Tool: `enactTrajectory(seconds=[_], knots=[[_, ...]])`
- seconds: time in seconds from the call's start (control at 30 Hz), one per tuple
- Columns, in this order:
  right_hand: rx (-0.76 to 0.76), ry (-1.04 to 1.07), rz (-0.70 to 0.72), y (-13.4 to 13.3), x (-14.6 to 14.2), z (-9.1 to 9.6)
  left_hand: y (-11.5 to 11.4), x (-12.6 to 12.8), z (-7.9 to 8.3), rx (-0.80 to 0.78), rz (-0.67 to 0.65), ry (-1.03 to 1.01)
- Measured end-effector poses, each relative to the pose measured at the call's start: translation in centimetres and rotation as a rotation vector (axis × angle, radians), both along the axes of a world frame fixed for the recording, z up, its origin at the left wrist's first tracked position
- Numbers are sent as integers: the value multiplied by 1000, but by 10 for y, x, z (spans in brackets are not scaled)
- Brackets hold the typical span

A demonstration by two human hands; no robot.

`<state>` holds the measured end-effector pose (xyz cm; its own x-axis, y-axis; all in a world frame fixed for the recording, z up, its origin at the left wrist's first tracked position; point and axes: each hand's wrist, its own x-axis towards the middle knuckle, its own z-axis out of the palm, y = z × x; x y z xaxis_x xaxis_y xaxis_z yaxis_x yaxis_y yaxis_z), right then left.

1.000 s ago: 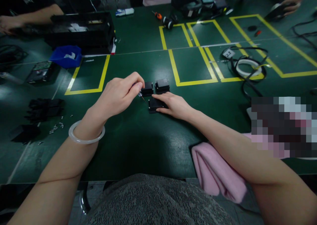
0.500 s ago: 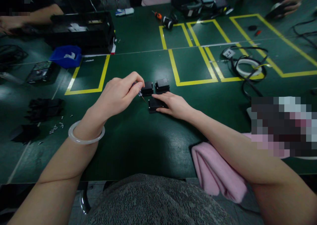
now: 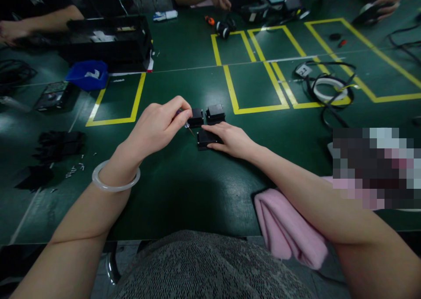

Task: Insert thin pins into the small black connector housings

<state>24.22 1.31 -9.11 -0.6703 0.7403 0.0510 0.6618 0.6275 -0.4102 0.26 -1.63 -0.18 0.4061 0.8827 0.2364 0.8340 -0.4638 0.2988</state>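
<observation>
At the left of the frame, small loose screws (image 3: 72,171) lie on the green table (image 3: 158,215), near a heap of black parts (image 3: 59,145). The white bracelet (image 3: 115,187) on the left wrist sits just to their right. If that arm swings out, it could knock the screws away, and tiny ones are hard to find.

In the middle of the frame, the left hand (image 3: 162,123) pinches a screwdriver (image 3: 187,124) with its fingertips together on the handle. The thin tip slants down to the left end of the near black block (image 3: 205,139). I can't tell if it sits in a screw. If it leans too much, it could slip, scratch the block or poke a finger.

Two more black blocks (image 3: 216,110) stand just behind, so a big slip could bump them.

The right hand (image 3: 233,140) is closed over the near black block, a finger on top and the thumb by the front edge. If that hold is too soft, the block could twist along with the screwdriver.

At the lower right, a pink cloth (image 3: 286,228) hangs over the table edge under the right arm. A tug from the arm could drag it to the floor.
</observation>
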Motion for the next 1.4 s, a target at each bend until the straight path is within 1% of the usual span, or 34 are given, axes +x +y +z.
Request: enactTrajectory(seconds=[0.33,0.47,0.63,0.77,0.93,1.17,1.4], knots=[[7,9,4,1,0,-2,0,2,0,56,-12,51],[-2,0,2,0,0,1,-1,2,2,33,-13,43],[-14,-8,-5,0,-1,1,-2,0,4,-8,-50,39],[-1,4,1,0,-1,1,-1,1,4,3,-20,33],[-24,-28,-11,-1,-2,4,0,1,3,-13,12,20],[-3,5,2,1,-1,-1,0,-1,0,6,-31,37],[10,15,8,2,0,-3,1,1,0,16,0,35]])
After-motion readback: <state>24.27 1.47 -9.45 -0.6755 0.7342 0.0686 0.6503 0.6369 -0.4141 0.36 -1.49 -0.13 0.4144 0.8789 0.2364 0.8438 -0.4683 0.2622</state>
